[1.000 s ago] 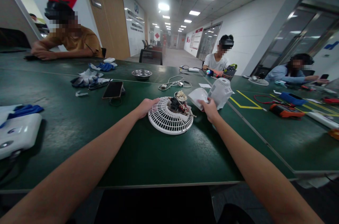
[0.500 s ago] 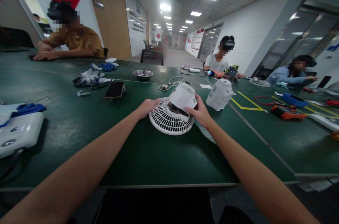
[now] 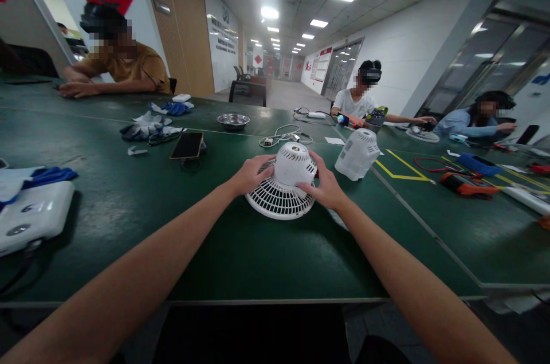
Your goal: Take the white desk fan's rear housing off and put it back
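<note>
white cover [image 3: 293, 166] could seat crooked on the round grille [image 3: 275, 202] if the left hand [image 3: 251, 175] and right hand [image 3: 329, 187] press unevenly. likely cause: different grips, right thumb low on the front, left fingers at the other side. anything under the cover could get pinched at its rim; can't see in there, the cover hides it. grille lies loose on the worktop [image 3: 275, 272], so a sideways push could slide it or make the cover slip off center. pressing hard on the thin bars could also flex or crack them, i'd guess.

position: cover is between the hands, upright, over the middle of the grille, vented end up. hands are apart from each other but both closed on it, one per side. whether it's fully seated, can't tell. grille spreads out below it, front edge toward the wearer. white vented housing [image 3: 357, 155] stands beyond the right hand, off to the right, not touched. white cable [image 3: 281, 137] lies behind the cover, near it.
</note>
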{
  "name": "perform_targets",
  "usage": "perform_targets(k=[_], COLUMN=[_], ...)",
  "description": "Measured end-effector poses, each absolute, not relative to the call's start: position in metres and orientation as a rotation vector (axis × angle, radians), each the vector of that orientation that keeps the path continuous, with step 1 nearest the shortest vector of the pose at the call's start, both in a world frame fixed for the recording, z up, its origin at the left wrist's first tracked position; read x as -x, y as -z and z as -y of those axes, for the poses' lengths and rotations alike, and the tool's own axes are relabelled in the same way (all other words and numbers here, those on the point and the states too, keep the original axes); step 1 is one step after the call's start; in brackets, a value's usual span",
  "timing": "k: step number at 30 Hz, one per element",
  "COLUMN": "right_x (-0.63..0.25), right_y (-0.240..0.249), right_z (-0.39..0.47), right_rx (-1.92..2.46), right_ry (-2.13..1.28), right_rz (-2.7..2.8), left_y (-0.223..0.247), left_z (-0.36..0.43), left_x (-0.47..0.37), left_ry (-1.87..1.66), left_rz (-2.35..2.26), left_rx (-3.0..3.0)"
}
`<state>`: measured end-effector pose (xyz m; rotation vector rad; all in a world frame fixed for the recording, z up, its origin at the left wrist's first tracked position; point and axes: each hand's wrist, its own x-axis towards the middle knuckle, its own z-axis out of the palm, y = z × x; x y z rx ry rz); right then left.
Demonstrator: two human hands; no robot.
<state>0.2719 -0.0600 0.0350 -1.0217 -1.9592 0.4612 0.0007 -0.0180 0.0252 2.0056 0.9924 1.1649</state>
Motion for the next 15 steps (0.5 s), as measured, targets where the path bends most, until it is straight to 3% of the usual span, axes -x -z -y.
perform_targets(k=[15], right_x=[-0.266], right_y=[-0.034], right_z=[0.068], right_rx=[0.931], right_ry=[-0.628], right_rz=[1.955], left_y=[-0.036], left_z=[0.024], left_x=[-0.003], left_ry=[-0.97], left_rz=[-0.887], left_rx=[-2.249])
